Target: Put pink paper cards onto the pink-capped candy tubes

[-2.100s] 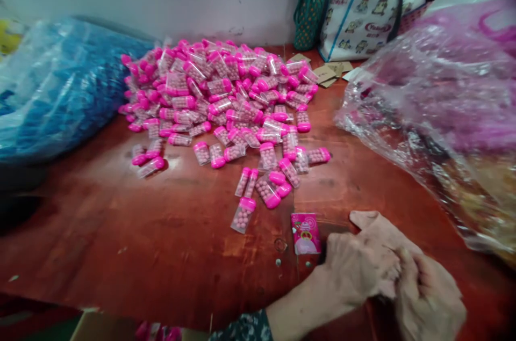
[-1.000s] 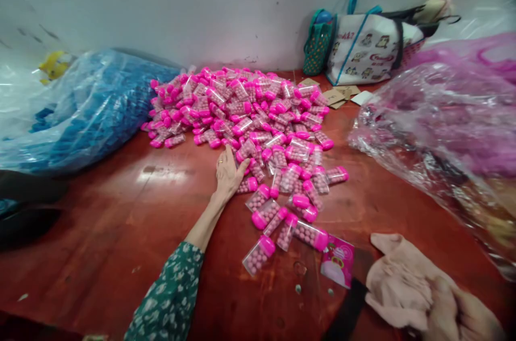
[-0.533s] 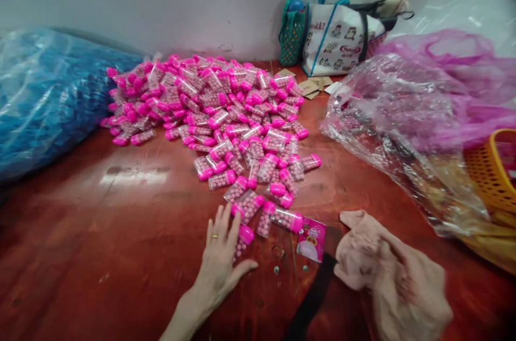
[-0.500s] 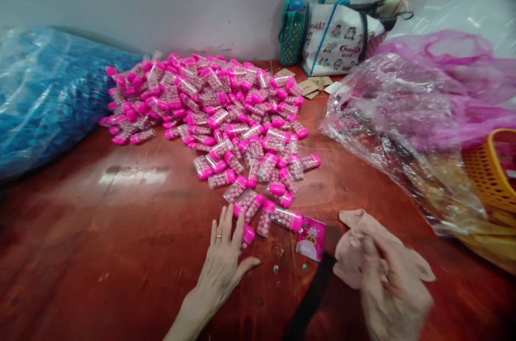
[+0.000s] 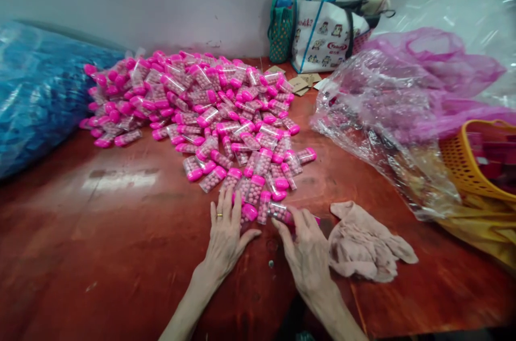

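Observation:
Clear small bottles with pink caps and pink beads (image 5: 201,94) lie in a large heap on the reddish-brown table. At the heap's near edge my left hand (image 5: 226,233) rests with its fingers spread, the fingertips touching the nearest bottles. My right hand (image 5: 306,244) lies over a bottle (image 5: 278,211), thumb and fingers apart around it; a firm grip cannot be made out. A sliver of a pink card (image 5: 317,220) shows beyond the right fingers. The crumpled beige cloth (image 5: 368,244) lies just right of my right hand.
A blue plastic sack (image 5: 44,99) stands left. Behind are a green bottle holder (image 5: 279,35), a white bag (image 5: 322,40) and cardboard pieces (image 5: 300,84). Clear and pink plastic (image 5: 403,88) and a yellow basket (image 5: 463,164) are on the right. A small round bit (image 5: 271,263) lies between my hands.
My right hand has let go of the beige cloth and moved left onto a bottle, covering most of the pink card. My left hand has stayed at the heap's edge. The view has shifted slightly.

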Demonstrator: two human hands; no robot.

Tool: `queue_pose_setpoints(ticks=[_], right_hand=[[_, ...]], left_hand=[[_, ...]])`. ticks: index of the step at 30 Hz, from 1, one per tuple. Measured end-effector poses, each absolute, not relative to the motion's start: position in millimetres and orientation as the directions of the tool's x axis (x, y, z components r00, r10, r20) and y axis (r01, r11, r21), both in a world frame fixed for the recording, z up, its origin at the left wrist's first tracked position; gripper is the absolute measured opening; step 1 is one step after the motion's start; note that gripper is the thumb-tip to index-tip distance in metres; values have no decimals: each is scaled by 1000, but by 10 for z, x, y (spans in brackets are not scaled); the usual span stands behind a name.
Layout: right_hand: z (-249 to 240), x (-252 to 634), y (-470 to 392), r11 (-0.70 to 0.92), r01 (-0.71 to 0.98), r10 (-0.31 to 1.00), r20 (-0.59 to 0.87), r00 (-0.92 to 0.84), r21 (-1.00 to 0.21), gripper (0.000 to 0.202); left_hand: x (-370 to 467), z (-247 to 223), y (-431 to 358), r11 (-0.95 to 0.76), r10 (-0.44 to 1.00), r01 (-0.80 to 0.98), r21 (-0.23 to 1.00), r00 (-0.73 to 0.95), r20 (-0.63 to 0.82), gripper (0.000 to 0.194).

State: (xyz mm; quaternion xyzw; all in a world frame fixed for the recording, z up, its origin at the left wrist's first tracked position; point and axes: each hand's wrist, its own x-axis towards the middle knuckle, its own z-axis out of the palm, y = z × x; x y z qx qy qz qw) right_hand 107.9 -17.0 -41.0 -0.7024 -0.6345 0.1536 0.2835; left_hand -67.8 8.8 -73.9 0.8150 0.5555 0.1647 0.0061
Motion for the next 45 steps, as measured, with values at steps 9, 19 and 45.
queue_pose_setpoints(ticks=[9, 19, 45], right_hand=[[-585, 1499, -317, -144, 798, 962, 106, 251, -586, 16], [-619, 1478, -310, -163, 818, 965, 85, 249, -552, 27], [-701, 1382, -332, 12, 760, 980, 160, 122, -650, 22]], left_hand=[[-319, -516, -206, -625, 733, 673, 395, 330, 595, 52], [4, -675, 368, -650, 740, 747, 137, 582, 338, 31], [-46, -774, -440, -401, 902, 725, 560, 204, 381, 25]])
